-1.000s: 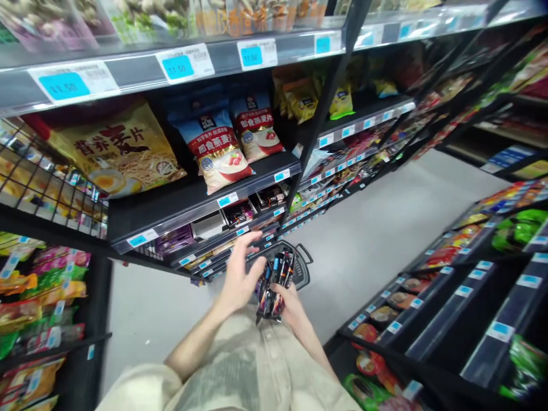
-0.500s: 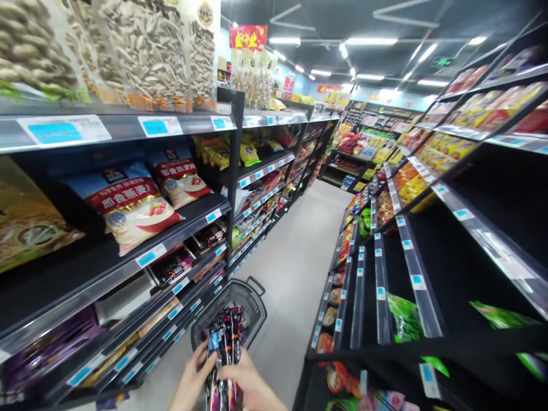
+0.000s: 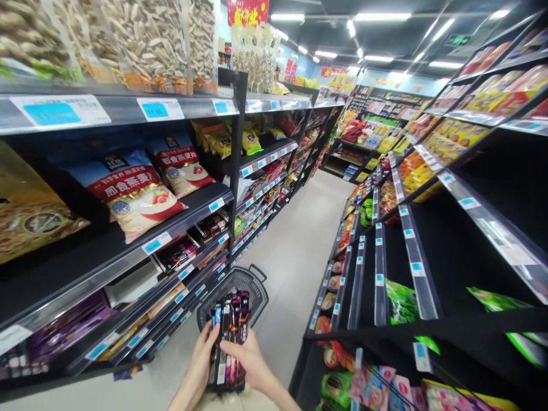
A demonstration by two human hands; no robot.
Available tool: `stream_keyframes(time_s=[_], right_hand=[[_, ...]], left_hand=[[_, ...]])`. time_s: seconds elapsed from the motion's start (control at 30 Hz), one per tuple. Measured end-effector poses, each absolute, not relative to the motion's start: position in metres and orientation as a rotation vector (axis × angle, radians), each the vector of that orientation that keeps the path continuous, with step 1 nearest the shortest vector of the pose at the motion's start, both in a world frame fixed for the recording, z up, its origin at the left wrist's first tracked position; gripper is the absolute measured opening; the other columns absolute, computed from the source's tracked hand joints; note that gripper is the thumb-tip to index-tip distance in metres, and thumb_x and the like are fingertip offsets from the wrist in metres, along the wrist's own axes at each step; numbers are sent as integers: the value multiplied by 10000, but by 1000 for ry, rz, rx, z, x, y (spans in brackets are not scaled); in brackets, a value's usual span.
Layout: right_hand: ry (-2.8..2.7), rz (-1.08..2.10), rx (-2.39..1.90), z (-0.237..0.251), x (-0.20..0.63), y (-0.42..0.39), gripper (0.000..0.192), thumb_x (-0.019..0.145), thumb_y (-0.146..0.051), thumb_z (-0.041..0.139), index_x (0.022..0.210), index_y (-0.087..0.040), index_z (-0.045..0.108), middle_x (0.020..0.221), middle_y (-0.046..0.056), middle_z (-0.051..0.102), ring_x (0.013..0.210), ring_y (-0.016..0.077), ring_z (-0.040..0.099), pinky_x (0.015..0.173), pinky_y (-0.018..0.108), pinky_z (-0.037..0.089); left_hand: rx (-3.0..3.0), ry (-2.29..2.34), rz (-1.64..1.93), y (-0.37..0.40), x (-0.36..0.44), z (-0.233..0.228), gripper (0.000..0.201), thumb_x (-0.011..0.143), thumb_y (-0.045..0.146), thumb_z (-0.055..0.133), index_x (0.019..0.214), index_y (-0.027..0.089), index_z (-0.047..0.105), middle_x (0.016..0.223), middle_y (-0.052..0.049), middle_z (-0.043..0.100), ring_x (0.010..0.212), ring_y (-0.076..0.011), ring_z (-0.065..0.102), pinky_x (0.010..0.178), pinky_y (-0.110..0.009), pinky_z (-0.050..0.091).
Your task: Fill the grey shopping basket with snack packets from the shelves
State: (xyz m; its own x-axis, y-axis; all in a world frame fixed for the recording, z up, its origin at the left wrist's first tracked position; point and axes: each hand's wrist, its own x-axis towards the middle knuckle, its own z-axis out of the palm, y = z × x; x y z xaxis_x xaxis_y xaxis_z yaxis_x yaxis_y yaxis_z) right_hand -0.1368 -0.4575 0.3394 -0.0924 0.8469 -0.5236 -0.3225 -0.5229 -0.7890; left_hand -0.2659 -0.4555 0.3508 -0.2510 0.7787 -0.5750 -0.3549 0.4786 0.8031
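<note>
Closest to us, a patch of pale clothing [image 3: 231, 401] shows below our wrists. Our left fingers [image 3: 213, 335] bend round the left side of a bundle of dark wrapped bars [image 3: 222, 368], the thumb along its front edge; they part only as far as the bundle is thick. Our right fingers [image 3: 231, 347] grip it from the other side, the thumb lying across the front, the rest partly hidden behind. The bundle stands roughly upright between both sets, with a light blue strip [image 3: 217, 313] just above the left thumb.

Just beyond the fingertips we see a dark grey basket [image 3: 257, 288], which the bundle's upper end overlaps; we cannot tell what lies inside. To the left of our fingers, on a low shelf, we find purple packets [image 3: 68, 328] and a white box [image 3: 135, 282]. Higher on that side, bags of oatmeal [image 3: 137, 194] lean back, with clear bags of seeds [image 3: 145, 45] above them. Well to the right of our fingers, green packets [image 3: 400, 299] lie on a black rack. Ahead, the grey floor [image 3: 295, 228] runs between the shelving toward a red banner [image 3: 248, 11] and bright ceiling lights [image 3: 383, 17].
</note>
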Motion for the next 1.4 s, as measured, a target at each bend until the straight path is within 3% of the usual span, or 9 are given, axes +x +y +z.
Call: stream_keyframes(time_s=[0.1,0.2,0.33,0.67,0.97,1.1,1.23,1.3,1.4], right_hand=[[-763,1784,-1267,354,-136,-458,468,489,-491,956,902,-499,737,952,-163,804,1067,360,768,1050,628,514],[-713,1795,-1324,366,-136,-459,435,505,-484,974,862,-338,772,912,-28,816,949,352,782,987,548,577],[-620,1839,-1338,363,-138,-458,523,526,-410,1000,935,-185,765,956,90,813,879,305,776,877,438,622],[-905,1679,-1407,361,-142,-455,512,562,-373,1001,967,-146,786,995,107,817,863,270,757,850,411,608],[-594,1785,-1297,358,-139,-461,549,586,-315,992,1060,-179,751,1006,72,814,903,265,775,880,405,626],[-377,1880,-1277,356,-129,-462,475,606,-301,957,1012,-210,726,928,37,806,881,261,781,832,400,655],[-249,1934,-1328,346,-113,-464,398,552,-287,935,854,-196,691,738,16,762,626,207,725,630,333,648],[-282,1982,-1326,342,-107,-467,396,543,-284,928,853,-192,699,708,15,754,563,201,700,564,326,630],[-373,2027,-1264,344,-106,-472,434,542,-281,924,920,-202,725,755,28,779,639,246,746,620,367,655]], left_hand=[[395,1329,1231,-461,-267,360,656,626,695,867,1070,225,755,1155,-115,785,1168,-381,721,1045,-500,573],[288,1254,1331,-463,-268,367,682,611,588,938,1111,175,727,1183,-143,767,1134,-323,722,1105,-475,518],[64,1211,1425,-464,-276,359,653,540,473,1003,1045,179,712,1098,-83,775,1009,-237,719,1051,-397,528],[227,1278,1526,-466,-278,362,686,591,433,1007,1141,195,672,1153,-82,760,1049,-228,706,1004,-367,527],[-11,1102,1483,-473,-283,358,601,645,353,990,1110,187,647,1041,-60,760,933,-213,734,931,-357,588],[-165,1049,1392,-480,-293,356,498,804,299,889,1176,212,570,919,-34,750,730,-171,730,724,-305,619],[-219,1016,1241,-490,-300,352,373,905,360,788,1145,183,564,779,-14,709,512,-125,634,471,-216,513],[-212,1024,1228,-496,-299,349,373,909,380,775,1147,182,566,818,-23,724,512,-123,635,459,-217,511],[-111,1031,1200,-505,-293,349,493,898,451,777,1257,205,544,954,-62,760,575,-158,686,503,-259,551]])
